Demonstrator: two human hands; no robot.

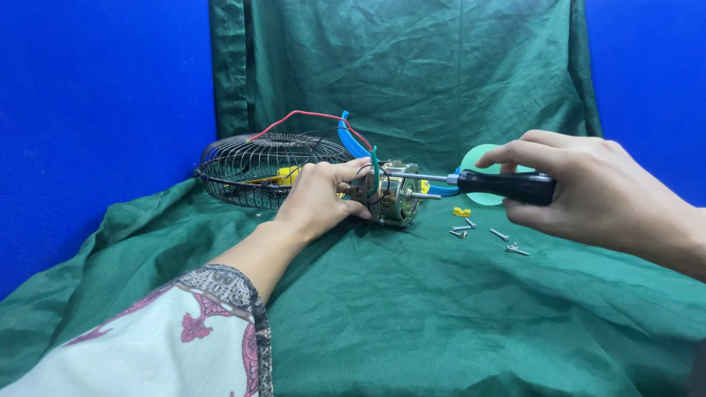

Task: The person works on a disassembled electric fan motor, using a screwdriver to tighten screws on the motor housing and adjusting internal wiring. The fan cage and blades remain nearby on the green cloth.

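Observation:
My left hand (321, 195) grips a small metal fan motor (395, 197) lying on its side on the green cloth, with red, black and green wires looping off it. My right hand (588, 192) holds a screwdriver (507, 185) by its black handle, level, with the metal shaft pointing left and its tip at the top of the motor. The motor's own shaft sticks out to the right, below the screwdriver.
A wire fan guard (257, 163) lies behind my left hand with a yellow part inside it. A blue fan blade (350, 137) rises behind the motor. Several loose screws (488, 235) and a small yellow piece (461, 212) lie on the cloth under the screwdriver. A pale green disc (479, 156) sits behind.

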